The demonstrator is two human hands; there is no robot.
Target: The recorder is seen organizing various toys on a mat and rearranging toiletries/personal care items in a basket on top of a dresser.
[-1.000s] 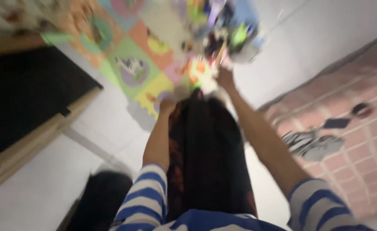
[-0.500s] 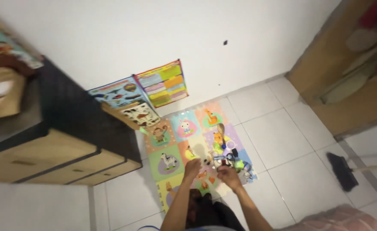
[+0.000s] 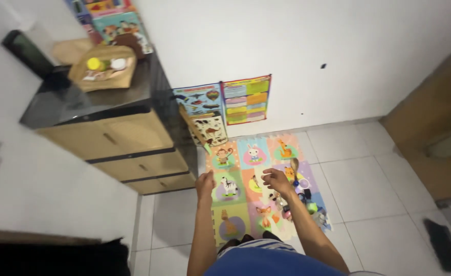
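Observation:
I look down from standing height with both arms stretched out over a colourful foam puzzle mat [image 3: 252, 153] with animal pictures. My left hand [image 3: 205, 183] hangs over the mat's left edge with its fingers curled, and nothing shows in it. My right hand [image 3: 276, 179] hovers above the mat's middle, fingers bent inward; whether it holds something small is too blurred to tell. A pile of small toys [image 3: 303, 200] lies on the mat's right side, just beyond the right hand.
A wooden cabinet with a black top [image 3: 128, 140] stands left of the mat, with a brown bag [image 3: 102, 69] on it. Posters [image 3: 246, 99] hang low on the white wall. A wooden door [image 3: 440, 133] is at right and a dark brush [image 3: 443, 243] lies on the tiles.
The view has risen and swung from close over the toys to high above the floor. My hands, close together over the toy pile before, are now apart and lifted off it.

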